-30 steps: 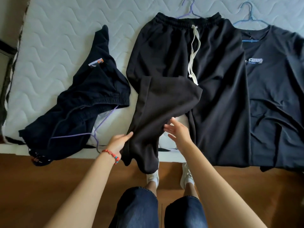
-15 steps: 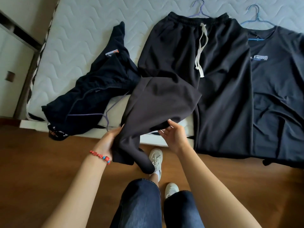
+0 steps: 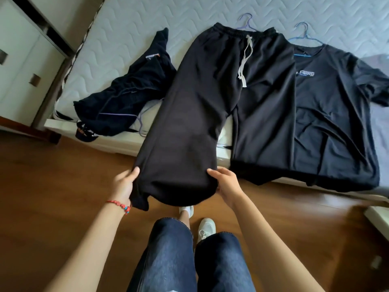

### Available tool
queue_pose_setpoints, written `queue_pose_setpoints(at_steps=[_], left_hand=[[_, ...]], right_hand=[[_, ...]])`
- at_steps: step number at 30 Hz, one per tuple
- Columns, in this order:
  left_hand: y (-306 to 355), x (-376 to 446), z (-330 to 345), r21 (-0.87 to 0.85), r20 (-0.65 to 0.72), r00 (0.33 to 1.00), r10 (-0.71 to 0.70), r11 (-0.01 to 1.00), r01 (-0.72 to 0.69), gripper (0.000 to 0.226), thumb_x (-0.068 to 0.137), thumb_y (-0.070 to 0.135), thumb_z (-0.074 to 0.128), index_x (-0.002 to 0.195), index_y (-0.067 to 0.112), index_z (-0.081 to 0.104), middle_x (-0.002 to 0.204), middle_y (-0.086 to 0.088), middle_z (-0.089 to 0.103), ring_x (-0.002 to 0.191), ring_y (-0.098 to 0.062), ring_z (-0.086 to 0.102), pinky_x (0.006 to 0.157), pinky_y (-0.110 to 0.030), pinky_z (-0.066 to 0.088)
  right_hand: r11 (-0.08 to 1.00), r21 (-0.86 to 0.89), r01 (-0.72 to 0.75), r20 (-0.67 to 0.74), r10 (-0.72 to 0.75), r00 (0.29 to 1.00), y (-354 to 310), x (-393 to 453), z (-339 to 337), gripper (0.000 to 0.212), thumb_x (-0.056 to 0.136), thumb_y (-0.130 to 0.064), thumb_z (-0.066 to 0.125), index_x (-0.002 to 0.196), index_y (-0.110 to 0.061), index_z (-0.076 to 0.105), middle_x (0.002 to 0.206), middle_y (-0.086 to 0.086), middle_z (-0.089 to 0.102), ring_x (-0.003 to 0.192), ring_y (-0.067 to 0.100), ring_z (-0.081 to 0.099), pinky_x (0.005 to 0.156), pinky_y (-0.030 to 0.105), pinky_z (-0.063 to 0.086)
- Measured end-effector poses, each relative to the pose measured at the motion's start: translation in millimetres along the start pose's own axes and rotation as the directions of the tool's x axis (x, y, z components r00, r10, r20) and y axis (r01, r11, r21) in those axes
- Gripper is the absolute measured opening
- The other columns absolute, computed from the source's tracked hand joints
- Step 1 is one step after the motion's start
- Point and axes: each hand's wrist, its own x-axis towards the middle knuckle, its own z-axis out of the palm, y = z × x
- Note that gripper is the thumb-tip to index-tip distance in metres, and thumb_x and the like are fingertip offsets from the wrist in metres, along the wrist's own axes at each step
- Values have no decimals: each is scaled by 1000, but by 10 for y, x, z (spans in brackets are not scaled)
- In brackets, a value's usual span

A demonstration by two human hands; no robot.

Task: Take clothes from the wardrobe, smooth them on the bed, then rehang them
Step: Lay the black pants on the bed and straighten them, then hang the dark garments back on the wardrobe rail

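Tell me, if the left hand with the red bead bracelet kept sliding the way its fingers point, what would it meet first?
The left hand already grips the hem of the dark grey sweatpants leg. Going on, it would probably run along that leg toward the white quilted mattress edge, though depth is unclear.

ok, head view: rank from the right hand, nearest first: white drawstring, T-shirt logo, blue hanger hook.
From the right hand:
1. White drawstring, up the trousers, slightly right.
2. T-shirt logo, farther right.
3. Blue hanger hook, top right on the mattress.
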Motion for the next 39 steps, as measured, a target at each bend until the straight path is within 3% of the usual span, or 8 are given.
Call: queue_pose_setpoints(at_steps=[3, 8, 13, 23, 26, 29, 34, 39], left_hand=[[-205, -15, -46, 243, -36, 999, 14, 970, -4, 26, 86, 5, 58, 61, 8, 49, 62, -8, 47, 76, -23, 44, 69, -31, 35], [-244, -33, -108, 405, -98, 990, 102, 913, -54, 17, 84, -1, 55, 99, -2, 64, 97, -18, 66, 90, -30, 60, 82, -32, 45], [-75, 58, -198, 461, -45, 984, 170, 878, -130, 16, 82, 1, 56, 96, 1, 65, 99, -21, 67, 96, -33, 61, 82, -31, 45], [541, 1168, -597, 598, 124, 943, 310, 735, -321, 20, 87, 7, 55, 106, 4, 61, 112, -16, 59, 105, -27, 56, 90, -31, 42], [757, 1682, -776, 632, 140, 921, 363, 684, -365, 21, 86, 6, 56, 106, 1, 61, 110, -18, 61, 106, -31, 56, 95, -40, 45], [927, 2178, -902, 671, 135, 911, 390, 640, -374, 24, 87, 6, 56, 109, -1, 61, 111, -19, 61, 107, -32, 55, 94, -39, 44], [1012, 2802, -873, 731, 125, 893, 433, 568, -377, 28, 88, 10, 54, 114, -1, 59, 113, -20, 59, 108, -35, 54, 92, -43, 45], [948, 3065, -784, 887, 195, 892, 407, 316, -338, 44, 72, 17, 73, 112, 6, 59, 111, -18, 56, 103, -39, 54, 86, -50, 44]], right_hand=[[981, -175, -83, -132, 60, 989, 168, -15, -2, 22, 84, -6, 58, 106, -9, 61, 95, 10, 63, 82, 24, 59, 70, 33, 50], [897, -413, -157, -130, 113, 985, 283, -54, 72, 32, 81, -9, 57, 112, -7, 59, 97, 12, 65, 93, 29, 62, 73, 30, 44], [904, -406, -133, -126, 88, 988, 133, 52, 359, 11, 84, -9, 51, 83, -16, 60, 86, 11, 66, 75, 24, 60, 58, 23, 41], [856, -514, 63, -41, -98, 994, -418, 901, 1589, 21, 86, -14, 55, 106, -14, 62, 86, 5, 67, 75, 18, 63, 63, 22, 47], [728, -675, 120, -35, -194, 980, -725, 1374, 1948, 30, 85, -17, 54, 113, -18, 61, 98, 5, 70, 92, 21, 63, 63, 14, 43], [549, -817, 175, -16, -326, 945, -1056, 1870, 2201, 34, 86, -16, 51, 119, -17, 57, 117, 7, 64, 110, 26, 57, 88, 27, 45], [52, -977, 206, 154, -496, 855, -1361, 2566, 2308, 45, 87, -11, 47, 132, -14, 44, 135, 8, 47, 125, 29, 42, 100, 41, 35], [-265, -958, 109, 223, -450, 865, -1404, 2933, 2311, 52, 86, -10, 50, 136, -9, 36, 139, 11, 39, 128, 29, 35, 105, 40, 26]])
